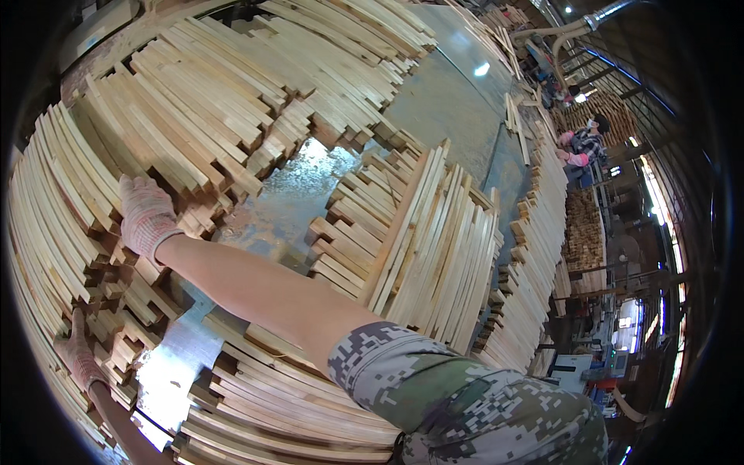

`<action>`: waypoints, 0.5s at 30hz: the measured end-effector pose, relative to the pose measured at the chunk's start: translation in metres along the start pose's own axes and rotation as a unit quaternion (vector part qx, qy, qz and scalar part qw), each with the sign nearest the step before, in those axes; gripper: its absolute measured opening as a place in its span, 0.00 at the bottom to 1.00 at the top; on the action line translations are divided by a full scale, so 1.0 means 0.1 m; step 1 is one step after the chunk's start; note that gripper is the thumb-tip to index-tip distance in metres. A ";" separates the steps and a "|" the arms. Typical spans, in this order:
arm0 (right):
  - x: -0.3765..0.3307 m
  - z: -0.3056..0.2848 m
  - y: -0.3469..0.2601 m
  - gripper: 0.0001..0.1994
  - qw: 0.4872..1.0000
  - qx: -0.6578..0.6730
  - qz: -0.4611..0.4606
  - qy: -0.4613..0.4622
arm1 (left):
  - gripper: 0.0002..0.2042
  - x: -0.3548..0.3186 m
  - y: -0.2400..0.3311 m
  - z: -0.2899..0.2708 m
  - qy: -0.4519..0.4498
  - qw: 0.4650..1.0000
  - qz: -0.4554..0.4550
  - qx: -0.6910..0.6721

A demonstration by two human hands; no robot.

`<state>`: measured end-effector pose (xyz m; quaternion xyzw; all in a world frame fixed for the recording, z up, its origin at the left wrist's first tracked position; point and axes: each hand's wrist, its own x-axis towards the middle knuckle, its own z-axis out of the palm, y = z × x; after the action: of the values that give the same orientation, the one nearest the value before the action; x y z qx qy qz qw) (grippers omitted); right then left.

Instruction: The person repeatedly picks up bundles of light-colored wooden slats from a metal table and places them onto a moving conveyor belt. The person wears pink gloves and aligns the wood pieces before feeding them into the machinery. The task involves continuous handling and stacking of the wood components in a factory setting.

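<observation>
Stretched out with gloved right hand point(147, 217) at the ends of pale wooden strips point(54, 225), packed side by side at far left; cannot tell if grasping. Placed lower with gloved left hand point(77, 353), near ends of the same row, fingers partly hidden; cannot tell grip there either. Laid out in rows on a metal table point(271, 205), dusty brown in patches. Can see a co-worker point(595, 146) in pink gloves beyond, near another row
</observation>
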<state>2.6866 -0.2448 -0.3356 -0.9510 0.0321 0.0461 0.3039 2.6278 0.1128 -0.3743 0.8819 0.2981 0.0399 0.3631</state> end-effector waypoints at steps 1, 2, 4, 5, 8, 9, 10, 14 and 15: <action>0.00 0.00 0.02 0.38 1.000 -0.001 0.001 0.009 | 0.35 -0.08 0.15 -0.01 0.009 0.999 0.018 0.037; 0.00 -0.01 0.03 0.36 1.000 -0.003 0.000 0.017 | 0.34 -0.20 0.30 0.00 -0.007 0.999 0.022 0.033; -0.01 0.05 0.00 0.31 1.000 0.001 0.001 0.029 | 0.31 -0.34 0.38 -0.08 -0.020 0.999 0.047 0.018; 0.01 0.12 -0.02 0.28 0.999 0.009 -0.002 0.032 | 0.30 -0.35 0.28 -0.16 -0.017 0.998 0.066 0.006; -0.07 0.16 -0.05 0.15 0.994 0.024 -0.009 0.109 | 0.28 -0.53 0.36 -0.04 0.029 0.991 0.129 -0.037; -0.11 0.13 -0.06 0.15 0.993 0.020 -0.020 0.118 | 0.28 -0.64 0.53 -0.11 0.057 0.994 0.079 0.044; -0.14 0.20 -0.04 0.16 0.990 0.032 -0.037 0.135 | 0.32 -0.58 0.41 -0.11 0.094 0.991 0.063 0.078; -0.76 -0.16 0.09 0.21 0.999 0.016 -0.022 0.045 | 0.33 -1.13 0.34 -0.05 0.138 0.990 0.010 0.030; -0.89 -0.11 0.24 0.21 0.998 0.029 -0.038 0.052 | 0.35 -1.31 0.22 -0.03 0.176 0.982 0.049 0.047</action>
<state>2.5963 -0.2673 -0.3308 -0.9435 0.0134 -0.0156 0.3306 2.5302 0.0296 -0.3386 0.8908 0.3155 0.1977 0.2606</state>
